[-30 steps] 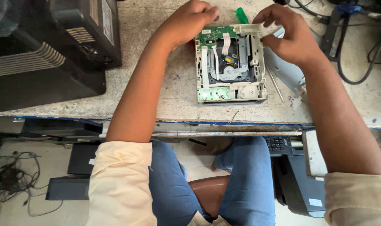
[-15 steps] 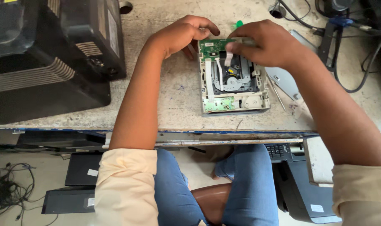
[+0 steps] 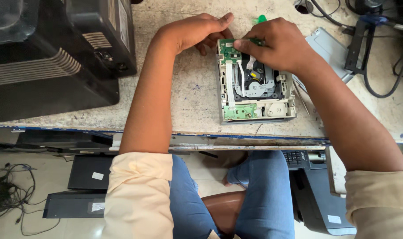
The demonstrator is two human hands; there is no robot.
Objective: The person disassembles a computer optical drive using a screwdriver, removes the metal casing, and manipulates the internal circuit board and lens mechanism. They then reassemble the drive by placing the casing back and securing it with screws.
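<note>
On bench top, near front edge: opened drive (image 3: 254, 86), both hands at far end.
Left hand (image 3: 193, 32) curled against far left corner; right hand (image 3: 281, 44) pinching green board (image 3: 230, 46). Printer (image 3: 55, 53) at left.

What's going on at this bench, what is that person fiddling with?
A seated person is working on an opened optical drive mechanism that lies flat on a worn stone-like bench. The right hand pinches the green circuit board at the drive's far end, while the left hand rests against the same far corner. A large black machine sits at the left, cables at the right.
</note>
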